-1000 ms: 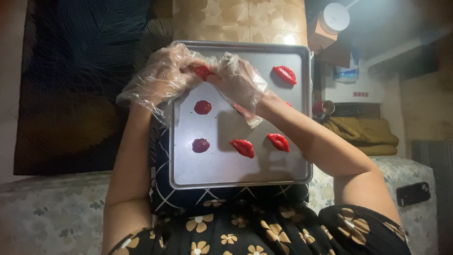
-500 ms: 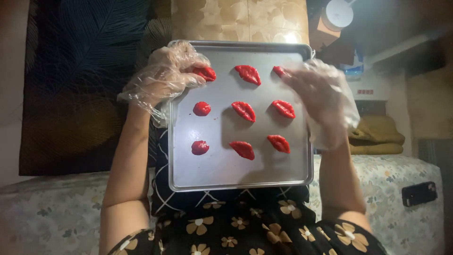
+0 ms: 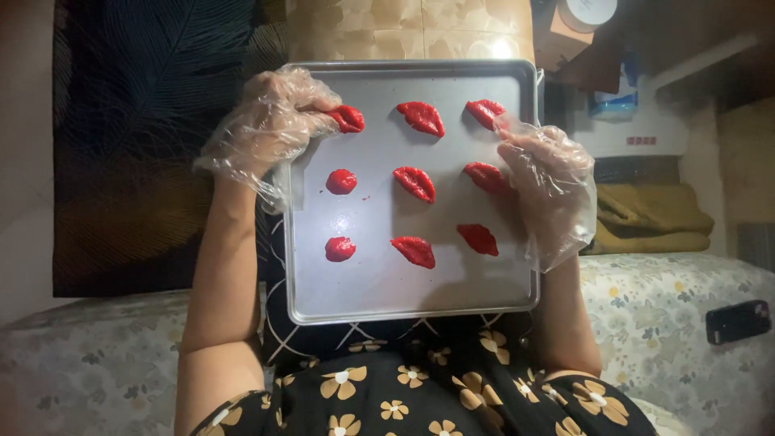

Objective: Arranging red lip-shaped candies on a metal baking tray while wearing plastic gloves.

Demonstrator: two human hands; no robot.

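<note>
Nine blobs of red paste sit on a rectangular silver metal baking tray point(image 3: 367, 282), laid out in three cols x three rows, all apart from each other. Tray lies across the person's lap, over a black dress w/ cream flower print point(image 3: 404, 391); its far edge sits near a beige mottled surface point(image 3: 404, 28).

Left hand point(image 3: 266, 129), in a loose clear plastic glove, is at the tray's far-left corner. Fingers curled, tips pinching the far-left red lip-shaped piece point(image 3: 347, 119), which lies on the tray; hand's heel hangs off the tray's left rim.

Right hand point(image 3: 545, 182), also in a clear plastic glove, is over the tray's right side. Fingers loosely bent, not gripping anything; fingertips touch or sit just beside the far-right red lip-shaped piece point(image 3: 484, 111), can't tell which through the crinkled glove. The glove's edge is just beside the mid-right lip piece point(image 3: 484, 176).

Other shaped pieces: far-centre lip piece point(image 3: 420, 117), centre lip piece point(image 3: 414, 182), near-centre lip piece point(image 3: 413, 251), near-right lip piece point(image 3: 478, 239). Left col below the pinched one holds two round red balls, not shaped: upper ball point(image 3: 341, 181) and lower ball point(image 3: 340, 249).

Around: pale floral-print cushion point(image 3: 670, 299) to the right, w/ a small black device point(image 3: 737, 320) on it; folded olive cloth point(image 3: 654, 218) beyond; dark feather-pattern fabric point(image 3: 153, 137) to the left.
</note>
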